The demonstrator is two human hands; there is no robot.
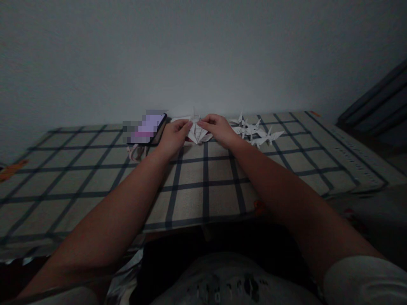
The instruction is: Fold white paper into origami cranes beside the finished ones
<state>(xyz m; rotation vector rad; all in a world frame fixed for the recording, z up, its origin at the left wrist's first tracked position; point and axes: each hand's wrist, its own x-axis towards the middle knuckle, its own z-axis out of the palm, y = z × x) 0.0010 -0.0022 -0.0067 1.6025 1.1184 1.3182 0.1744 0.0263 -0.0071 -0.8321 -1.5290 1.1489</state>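
Observation:
Between my hands is a partly folded white paper [197, 134] with pointed flaps, one tip standing up at the back. My left hand [174, 134] pinches its left side between thumb and fingers. On the other side, my right hand [218, 127] has thumb and fingertips closed on the paper's right edge. Several finished white paper cranes [259, 132] sit grouped just right of my right hand. Under and behind the folded piece lie more flat paper sheets [179, 119], largely covered by my hands.
A phone [148, 127] with a lit screen leans left of my left hand, its pale strap [132, 151] on the cloth. A checked tablecloth [190, 199] covers the table, which meets a plain wall [203, 55] at the back. Dark folded fabric [378, 93] hangs at far right.

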